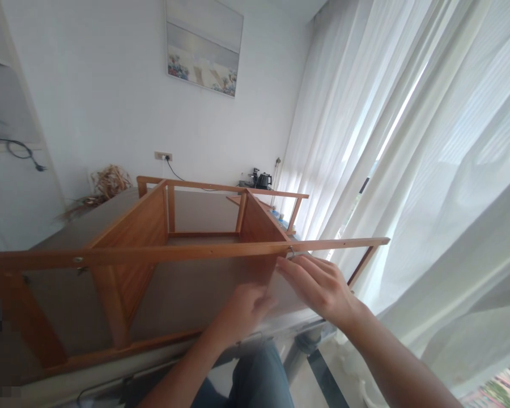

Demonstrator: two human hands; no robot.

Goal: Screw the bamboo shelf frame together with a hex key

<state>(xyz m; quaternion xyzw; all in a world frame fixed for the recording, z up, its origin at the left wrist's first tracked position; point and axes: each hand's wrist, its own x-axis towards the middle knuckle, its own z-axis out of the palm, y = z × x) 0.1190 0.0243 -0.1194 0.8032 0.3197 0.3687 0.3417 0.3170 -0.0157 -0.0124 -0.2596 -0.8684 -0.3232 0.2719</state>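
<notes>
Now, right hand arches beside rail, left hand hangs lower; both grips unclear.

From over here the shelf frame looks like smooth wood with a soft sheen, plus a shiny metal screw in it. Wall's smooth and matt, curtains are thin sheer cloth, dried plant looks rough, kinda papery.

Right hand at wooden rack, left hand blurred below
</notes>
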